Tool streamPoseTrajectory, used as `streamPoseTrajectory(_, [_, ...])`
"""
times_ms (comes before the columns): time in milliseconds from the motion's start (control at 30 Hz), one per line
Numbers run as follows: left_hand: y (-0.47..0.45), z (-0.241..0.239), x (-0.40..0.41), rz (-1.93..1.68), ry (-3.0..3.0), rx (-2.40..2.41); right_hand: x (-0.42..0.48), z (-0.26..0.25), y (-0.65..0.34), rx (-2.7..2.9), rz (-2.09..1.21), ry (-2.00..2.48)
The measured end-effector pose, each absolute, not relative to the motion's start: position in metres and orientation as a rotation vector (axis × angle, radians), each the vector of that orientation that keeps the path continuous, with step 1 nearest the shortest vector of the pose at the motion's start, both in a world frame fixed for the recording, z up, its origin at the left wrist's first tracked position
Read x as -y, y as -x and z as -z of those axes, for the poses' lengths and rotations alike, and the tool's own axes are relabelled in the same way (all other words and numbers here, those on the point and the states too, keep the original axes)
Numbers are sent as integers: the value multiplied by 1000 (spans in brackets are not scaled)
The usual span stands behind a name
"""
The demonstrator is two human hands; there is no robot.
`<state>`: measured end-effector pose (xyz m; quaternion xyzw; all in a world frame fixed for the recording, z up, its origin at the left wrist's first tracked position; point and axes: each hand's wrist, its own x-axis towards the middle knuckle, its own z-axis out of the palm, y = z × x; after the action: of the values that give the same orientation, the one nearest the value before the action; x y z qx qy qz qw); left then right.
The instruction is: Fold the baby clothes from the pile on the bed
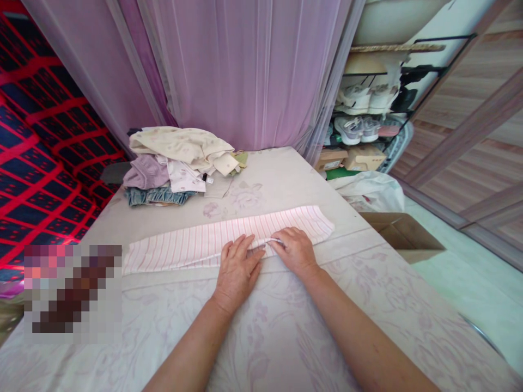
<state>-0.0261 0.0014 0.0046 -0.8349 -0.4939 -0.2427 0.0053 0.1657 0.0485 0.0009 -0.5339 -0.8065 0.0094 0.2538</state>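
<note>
A white cloth with pink stripes [183, 242] lies folded into a long, narrow strip across the floral-patterned cover [261, 326]. My left hand [240, 267] rests flat on its near edge, around the middle, with the fingers stretched out. Close beside it, my right hand [296, 250] pinches that same near edge between thumb and fingers. A short stretch of the edge is slightly raised between the two hands. Whether the cloth is a garment I cannot tell.
Clothes are piled at the back left: a cream patterned piece [180, 144], a mauve one [146, 173] and denim [161, 196]. Behind hangs a purple curtain [245, 71]. To the right are a shoe rack [371, 72], a cardboard box [402, 234] and a white plastic bag [371, 190].
</note>
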Motion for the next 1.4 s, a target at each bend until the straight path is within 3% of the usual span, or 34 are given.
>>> streamPoseTrajectory(300, [27,-4,-2,725,2628,1571,-49,-6,-170,2132,-85,1448])
streamPoseTrajectory(567, [28,1,-4,760,2645,1569,-69,-6,-258,1643,226,1876])
streamPoseTrajectory(700, [28,0,-4,763,2654,1573,-72,10,-281,1523,-6,1981])
streamPoseTrajectory(833, [28,-1,-4,762,2659,1577,-75,17,-281,1455,-124,1904])
streamPoseTrajectory(1100, [28,-2,-4,775,2673,1578,-76,18,-280,1443,-35,1795])
streamPoseTrajectory(1300, [30,-5,-6,935,2644,1639,-72,1,-264,1590,154,1677])
streamPoseTrajectory(1400, [35,-5,-9,1012,2529,1746,-68,-12,-242,1831,61,1511])
